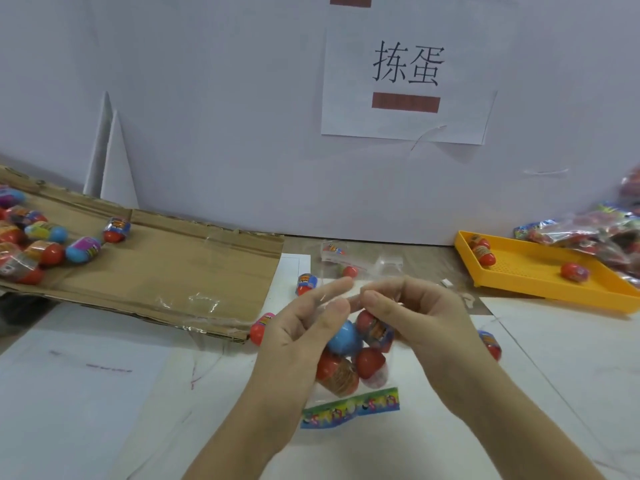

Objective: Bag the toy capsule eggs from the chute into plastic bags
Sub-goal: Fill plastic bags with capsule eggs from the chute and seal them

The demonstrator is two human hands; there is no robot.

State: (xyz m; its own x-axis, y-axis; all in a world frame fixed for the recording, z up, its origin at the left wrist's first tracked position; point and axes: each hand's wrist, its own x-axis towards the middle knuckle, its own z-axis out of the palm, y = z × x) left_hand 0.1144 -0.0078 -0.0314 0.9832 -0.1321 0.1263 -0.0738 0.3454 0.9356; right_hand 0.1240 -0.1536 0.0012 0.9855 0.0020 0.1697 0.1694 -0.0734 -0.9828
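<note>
Left hand [300, 336], right hand [426, 317] pinch bag [350, 408] holding perhaps four eggs [341, 338].

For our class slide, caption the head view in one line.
Left hand and right hand pinch a clear bag of capsule eggs beside the cardboard chute.

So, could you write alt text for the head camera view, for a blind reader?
The left hand and right hand pinch the top of a clear plastic bag holding red and blue capsule eggs over a white table. A cardboard chute with more eggs lies at left, a yellow tray at right.
</note>
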